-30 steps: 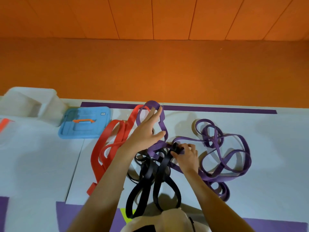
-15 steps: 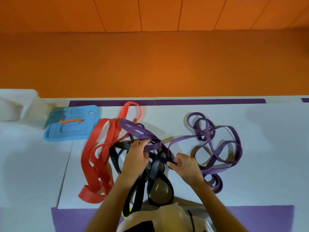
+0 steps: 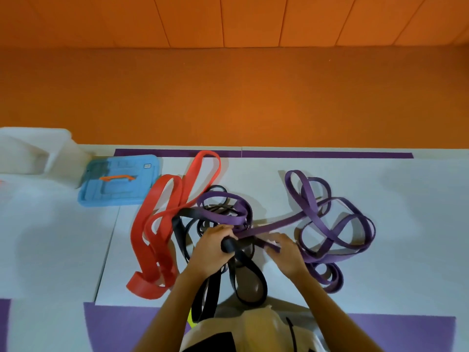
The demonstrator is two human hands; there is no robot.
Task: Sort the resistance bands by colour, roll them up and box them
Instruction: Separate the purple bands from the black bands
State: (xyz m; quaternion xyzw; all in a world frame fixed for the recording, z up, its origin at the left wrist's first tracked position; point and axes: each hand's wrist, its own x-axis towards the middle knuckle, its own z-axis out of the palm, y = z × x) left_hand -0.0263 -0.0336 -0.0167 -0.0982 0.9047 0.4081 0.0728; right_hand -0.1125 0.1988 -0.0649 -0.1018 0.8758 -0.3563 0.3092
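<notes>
Left hand [image 3: 212, 252] fisted around black band [image 3: 250, 275]

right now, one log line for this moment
phase: untangling | left hand: shut on black band | right hand: on purple band | red bands: aside

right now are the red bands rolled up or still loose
Loose. The red bands lie in long open loops on the table, unrolled, beside the blue lid.
</notes>
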